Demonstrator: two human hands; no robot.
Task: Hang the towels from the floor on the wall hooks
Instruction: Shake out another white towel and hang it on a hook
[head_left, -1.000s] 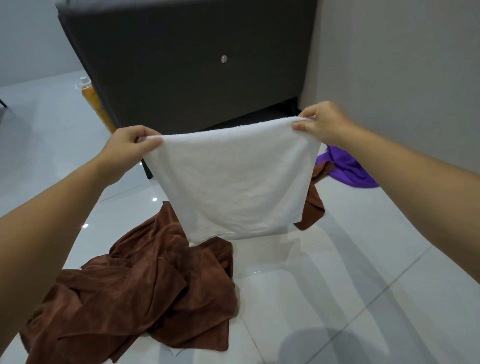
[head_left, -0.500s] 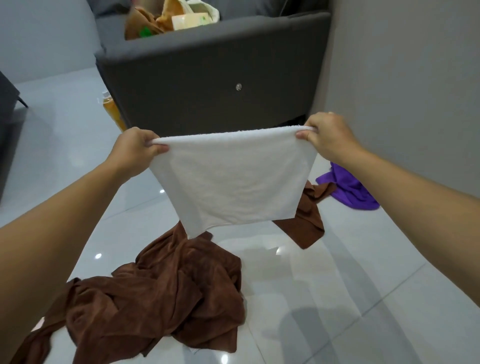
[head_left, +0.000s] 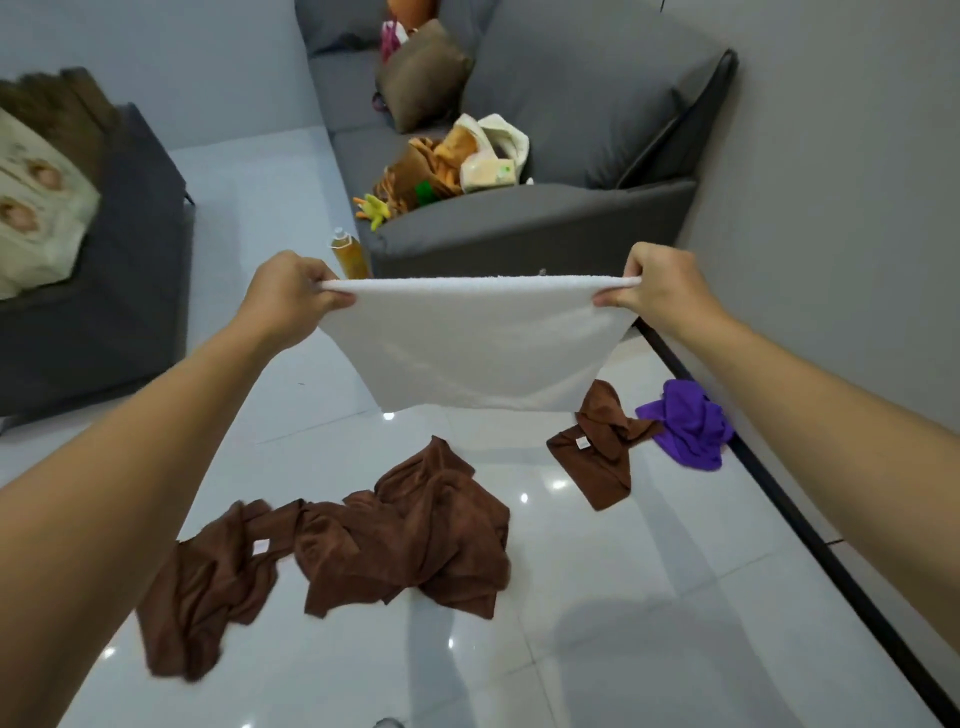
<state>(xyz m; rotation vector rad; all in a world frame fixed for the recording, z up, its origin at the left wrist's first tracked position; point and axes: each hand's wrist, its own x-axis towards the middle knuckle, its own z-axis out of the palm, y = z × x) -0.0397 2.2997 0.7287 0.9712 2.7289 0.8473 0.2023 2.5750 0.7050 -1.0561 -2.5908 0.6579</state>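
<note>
A white towel (head_left: 478, 343) hangs stretched out in front of me, well above the floor. My left hand (head_left: 291, 296) pinches its upper left corner and my right hand (head_left: 654, 291) pinches the upper right corner. On the glossy tiles below lie a large crumpled brown towel (head_left: 363, 540), a smaller brown towel (head_left: 597, 447) and a purple towel (head_left: 685, 421) close to the right wall. No wall hooks are in view.
A grey sofa (head_left: 545, 223) stands ahead against the grey right wall (head_left: 841, 218), its seat strewn with cushions, cloths and toys. An orange bottle (head_left: 350, 254) stands at its corner. A dark chair (head_left: 104, 270) with a patterned cushion is at the left.
The towel and both hands have risen higher above the floor. The view has lifted, so the sofa seat and more of the floor towels now show.
</note>
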